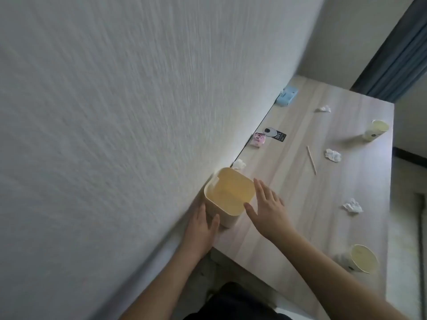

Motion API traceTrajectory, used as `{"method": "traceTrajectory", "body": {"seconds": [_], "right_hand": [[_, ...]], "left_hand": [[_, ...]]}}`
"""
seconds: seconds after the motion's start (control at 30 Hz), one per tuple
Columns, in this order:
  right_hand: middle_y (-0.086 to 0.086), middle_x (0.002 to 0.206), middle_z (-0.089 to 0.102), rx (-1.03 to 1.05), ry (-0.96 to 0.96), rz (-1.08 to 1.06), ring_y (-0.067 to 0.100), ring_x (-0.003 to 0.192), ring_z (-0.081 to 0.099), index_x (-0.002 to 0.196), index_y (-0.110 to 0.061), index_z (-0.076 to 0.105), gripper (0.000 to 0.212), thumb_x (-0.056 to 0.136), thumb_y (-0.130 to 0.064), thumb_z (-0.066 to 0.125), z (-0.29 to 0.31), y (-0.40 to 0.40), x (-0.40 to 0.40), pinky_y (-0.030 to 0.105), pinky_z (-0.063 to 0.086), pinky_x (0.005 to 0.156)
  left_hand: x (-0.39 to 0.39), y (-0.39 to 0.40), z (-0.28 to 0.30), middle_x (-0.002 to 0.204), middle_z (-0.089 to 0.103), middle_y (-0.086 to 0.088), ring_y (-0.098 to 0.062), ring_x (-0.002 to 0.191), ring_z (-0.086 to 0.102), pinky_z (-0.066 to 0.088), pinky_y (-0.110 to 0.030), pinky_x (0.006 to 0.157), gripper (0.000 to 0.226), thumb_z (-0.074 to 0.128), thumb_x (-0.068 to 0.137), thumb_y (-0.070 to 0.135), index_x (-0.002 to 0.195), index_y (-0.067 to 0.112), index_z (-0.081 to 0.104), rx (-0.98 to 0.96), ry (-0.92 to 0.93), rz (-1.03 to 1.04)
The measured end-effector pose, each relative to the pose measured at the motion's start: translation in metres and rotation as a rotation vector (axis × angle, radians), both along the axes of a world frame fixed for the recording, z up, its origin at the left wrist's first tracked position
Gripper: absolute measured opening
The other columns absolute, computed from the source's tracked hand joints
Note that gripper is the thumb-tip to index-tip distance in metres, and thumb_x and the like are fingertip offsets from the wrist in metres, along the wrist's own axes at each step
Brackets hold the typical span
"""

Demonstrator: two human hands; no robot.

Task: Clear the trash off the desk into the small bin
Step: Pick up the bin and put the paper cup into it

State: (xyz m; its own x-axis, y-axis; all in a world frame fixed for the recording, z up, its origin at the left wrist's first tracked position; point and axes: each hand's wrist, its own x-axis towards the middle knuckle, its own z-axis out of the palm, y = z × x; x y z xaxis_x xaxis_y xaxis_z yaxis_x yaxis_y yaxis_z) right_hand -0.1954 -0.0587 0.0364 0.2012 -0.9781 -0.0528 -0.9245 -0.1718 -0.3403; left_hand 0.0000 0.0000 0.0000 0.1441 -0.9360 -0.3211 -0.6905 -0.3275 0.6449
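Small bin [227, 197] sits between both hands: left hand [202, 229] cups its near wall, right hand [269, 210] hovers spread beside its rim.

I see a blue tissue pack [286, 95] by the textured wall [115, 112]. A pink packet [259, 140] and a black card [276, 134] lie nearer; grey curtain [397, 58] beyond.

A black card [276, 135] at the frame's centre, lying on the desk [288, 204] near the wall, carries large pale figures that look like "100%", though blur leaves them uncertain. Dark marks on the two paper cups [375, 130] [361, 259] and print on the pink pack [259, 140] are illegible.
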Motion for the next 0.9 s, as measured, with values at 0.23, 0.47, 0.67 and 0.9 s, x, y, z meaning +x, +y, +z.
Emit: {"method": "traceTrajectory", "body": {"seconds": [0.23,0.47,0.67,0.9], "right_hand": [[0.002,0.161,0.009,0.504,-0.600,-0.408,0.025,0.145,0.018,0.151,-0.025,-0.002,0.080,0.093,-0.056,0.043,-0.012,-0.019,0.004,0.045,0.021,0.117],[-0.011,0.146,0.034,0.636,-0.942,-0.339,0.009,0.127,0.031,0.144,-0.035,0.027,0.045,0.100,-0.040,0.036,-0.009,-0.022,0.008,0.030,0.024,0.100],[-0.013,0.135,0.045,0.617,-0.964,-0.397,0.008,0.119,0.043,0.135,-0.039,0.037,0.035,0.100,-0.043,0.033,-0.010,-0.025,-0.012,0.034,0.033,0.102],[-0.004,0.134,0.049,0.560,-0.954,-0.542,0.018,0.123,0.046,0.138,-0.030,0.036,0.044,0.099,-0.049,0.028,-0.013,-0.016,-0.050,0.041,0.036,0.108]], "left_hand": [[-0.005,-0.021,-0.001,0.161,0.024,-0.008,-0.023,0.145,0.024,0.020,-0.027,0.106,0.065,0.035,0.100,0.046,0.154,0.015,0.016,-0.019,0.362,0.234],[-0.011,-0.036,0.002,0.158,0.032,-0.003,-0.019,0.141,0.030,0.025,-0.025,0.103,0.057,0.031,0.102,0.044,0.154,0.021,0.020,-0.078,0.524,0.318],[-0.012,-0.039,0.007,0.154,0.038,0.000,-0.019,0.139,0.036,0.024,-0.036,0.115,0.059,0.020,0.099,0.057,0.149,0.030,0.033,0.000,0.522,0.241],[-0.052,-0.026,0.024,0.113,0.064,0.003,-0.011,0.105,0.058,0.048,-0.027,0.082,0.042,0.018,0.098,0.058,0.108,0.042,0.055,0.186,0.680,0.110]]}}
